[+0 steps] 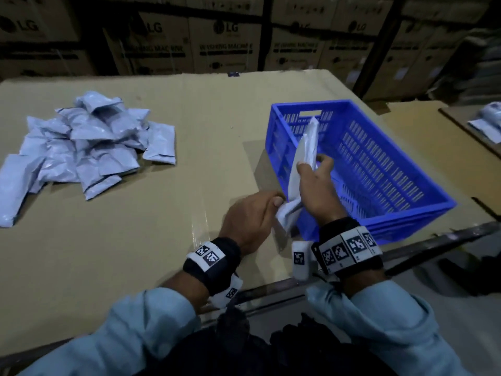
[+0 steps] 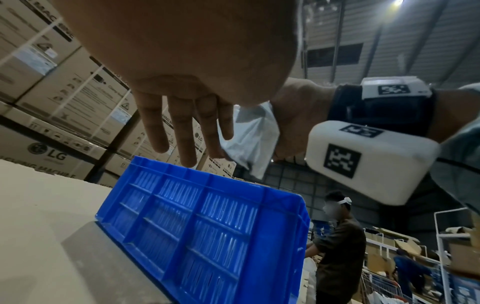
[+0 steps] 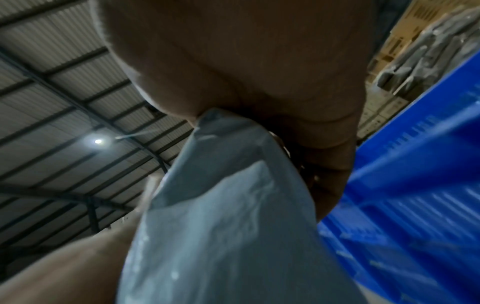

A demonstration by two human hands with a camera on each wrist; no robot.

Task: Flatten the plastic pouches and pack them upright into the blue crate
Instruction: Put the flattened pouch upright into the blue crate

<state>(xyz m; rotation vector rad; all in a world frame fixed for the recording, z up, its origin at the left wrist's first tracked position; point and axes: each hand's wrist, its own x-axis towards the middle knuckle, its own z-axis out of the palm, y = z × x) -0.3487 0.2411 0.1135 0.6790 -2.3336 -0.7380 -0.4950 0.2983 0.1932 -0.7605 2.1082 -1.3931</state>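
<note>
A grey plastic pouch stands nearly on end over the near left corner of the blue crate. My right hand grips its middle, thumb on one face and fingers on the other. My left hand pinches its lower corner just outside the crate wall. In the left wrist view the fingers hang straight above the crate, with the pouch beside them. The right wrist view shows the pouch under my right hand, beside the crate. No other pouch shows in the crate.
A loose pile of grey pouches lies at the left on the cardboard-covered table. Stacked cartons stand behind it. A second table with pouches is at the far right. Another person works beyond the crate.
</note>
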